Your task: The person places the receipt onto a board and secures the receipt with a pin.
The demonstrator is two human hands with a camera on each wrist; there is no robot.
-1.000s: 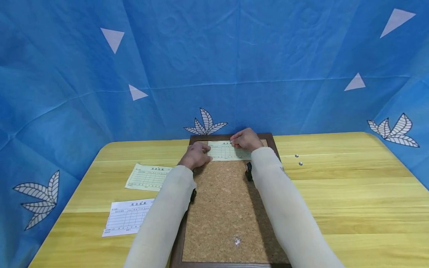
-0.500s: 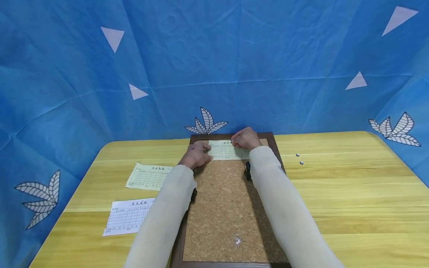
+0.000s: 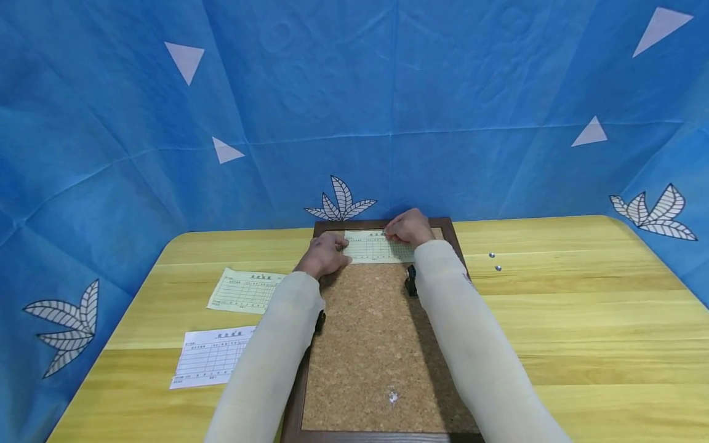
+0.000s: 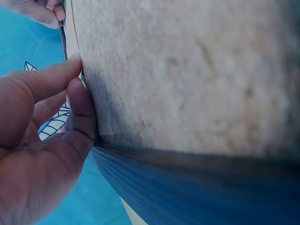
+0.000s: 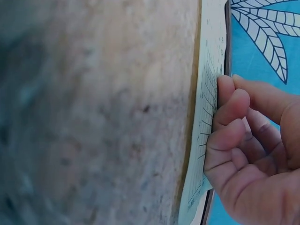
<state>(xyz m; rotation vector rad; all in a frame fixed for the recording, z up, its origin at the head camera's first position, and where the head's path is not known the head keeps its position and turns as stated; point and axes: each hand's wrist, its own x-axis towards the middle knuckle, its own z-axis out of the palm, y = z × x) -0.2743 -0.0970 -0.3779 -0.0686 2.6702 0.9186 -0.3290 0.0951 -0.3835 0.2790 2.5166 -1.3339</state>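
A pale green printed slip (image 3: 365,247) lies flat across the top of a cork board (image 3: 360,344) with a dark wooden frame. At the slip's left edge rests my left hand (image 3: 324,254), thumb and forefinger spread apart and touching the paper. My right hand (image 3: 411,227) is at the slip's upper edge, right of its middle, pinching a small silver thumbtack against it; the fingertips mostly hide the tack. In the right wrist view the curled fingers (image 5: 229,105) lie against the slip (image 5: 206,112). The left wrist view shows the left fingertips (image 4: 77,61) at the board's surface.
Left of the board lie another green slip (image 3: 244,290) and a white slip (image 3: 210,355) on the wooden table (image 3: 581,320). Two silver thumbtacks (image 3: 492,255) sit to the right. A whitish mark (image 3: 392,397) shows low on the cork. Behind hangs a blue cloth (image 3: 443,123).
The right fingertips have shifted very slightly along the slip's upper edge. The left hand keeps its place, and the view has tilted a little.
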